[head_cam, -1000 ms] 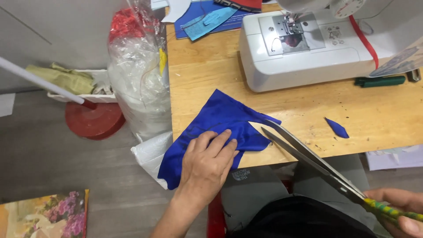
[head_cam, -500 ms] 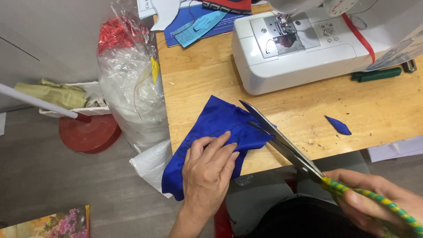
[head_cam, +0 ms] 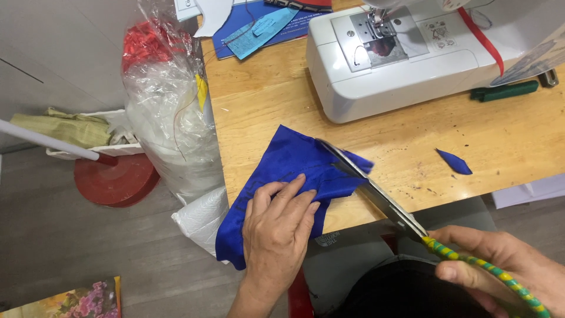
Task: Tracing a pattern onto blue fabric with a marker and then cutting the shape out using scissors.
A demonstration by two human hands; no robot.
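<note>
A piece of blue fabric (head_cam: 288,162) lies over the front left corner of the wooden table (head_cam: 265,100), part of it hanging off the edge. My left hand (head_cam: 276,229) presses flat on the fabric's lower part. My right hand (head_cam: 500,265) grips the green-and-yellow wrapped handles of large scissors (head_cam: 376,191). Their long blades reach up and left over the fabric's right edge, the tips on the cloth.
A white sewing machine (head_cam: 406,53) stands at the back of the table. A small blue scrap (head_cam: 454,162) and a green tool (head_cam: 503,90) lie to the right. Clear plastic bags (head_cam: 168,112) and a red disc base (head_cam: 115,179) stand on the floor at left.
The scissors moved up and left, their blades now lying across the fabric's right edge. My left hand stays pressed on the cloth.
</note>
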